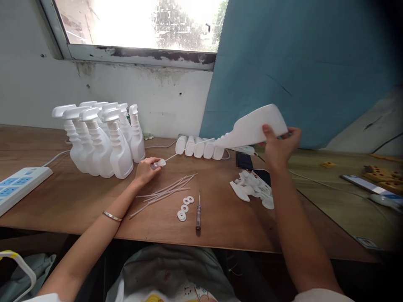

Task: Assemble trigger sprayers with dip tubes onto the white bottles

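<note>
Bottle (255,128), smooth white plastic with a ribbed neck, hangs tilted above the wooden desk (78,197), right hand (278,147) fingers wrapped round it; left hand (146,170) fingers pinch a small white cap (160,162) with thin tube.

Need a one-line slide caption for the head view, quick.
Right hand lifts an empty white bottle sideways while left hand holds a spray head beside finished spray bottles.

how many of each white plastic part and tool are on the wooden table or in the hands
Standing white plastic spray bottles with trigger heads: about 7, some hidden
Uncapped white plastic bottle in right hand: 1
Small white plastic cap piece in left hand: 1
Flat white plastic ring washers: 4
Slim screwdriver: 1
Total: about 14; clear thin tubes and loose trigger heads too bunched to count.
</note>
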A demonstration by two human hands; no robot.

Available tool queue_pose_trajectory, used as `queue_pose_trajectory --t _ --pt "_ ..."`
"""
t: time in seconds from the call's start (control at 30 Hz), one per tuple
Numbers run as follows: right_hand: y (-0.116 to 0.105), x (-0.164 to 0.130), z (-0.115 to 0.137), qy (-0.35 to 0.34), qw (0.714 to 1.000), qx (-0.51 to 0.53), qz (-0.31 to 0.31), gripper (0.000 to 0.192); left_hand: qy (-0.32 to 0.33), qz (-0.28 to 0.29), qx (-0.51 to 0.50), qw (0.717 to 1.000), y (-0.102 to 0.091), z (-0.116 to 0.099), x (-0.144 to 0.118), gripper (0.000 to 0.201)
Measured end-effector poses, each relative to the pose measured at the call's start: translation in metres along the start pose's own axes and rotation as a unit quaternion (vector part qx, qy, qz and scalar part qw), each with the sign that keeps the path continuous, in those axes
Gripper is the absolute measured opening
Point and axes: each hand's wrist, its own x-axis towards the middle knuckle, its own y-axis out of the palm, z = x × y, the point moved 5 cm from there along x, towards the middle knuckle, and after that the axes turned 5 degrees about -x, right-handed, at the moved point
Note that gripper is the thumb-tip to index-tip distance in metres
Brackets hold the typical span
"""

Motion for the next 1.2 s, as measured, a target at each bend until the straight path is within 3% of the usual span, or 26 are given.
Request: queue_pose_trajectory --t 0.07,0.17,0.4,0.9,1.1,1.2 --pt "-0.004 0.006 -0.010 0.064 0.989 0.136 -0.013 0.038 0.004 0.002 0.005 1.000 0.000 0.000 0.000 0.032" --pt "-0.007 0.007 -0.019 0.115 0.970 0.212 -0.021 0.033 0.004 0.007 0.014 1.000 0.000 0.001 0.000 0.032" --pt "-0.014 0.006 -0.028 0.176 0.955 0.235 -0.033 0.022 -0.007 0.014 0.039 0.999 -0.001 0.000 -0.001 0.030" --pt "-0.005 -0.002 -0.036 0.165 0.955 0.244 -0.008 0.022 -0.015 0.024 0.055 0.998 -0.001 -0.003 -0.001 0.029" --pt "0.024 -0.035 -0.043 0.199 0.943 0.257 0.072 0.028 0.010 0.033 0.006 0.999 0.001 -0.014 -0.001 0.026" --pt "0.041 -0.070 -0.049 0.213 0.927 0.280 0.132 0.048 0.013 0.051 -0.045 0.998 0.003 -0.025 -0.004 0.028"
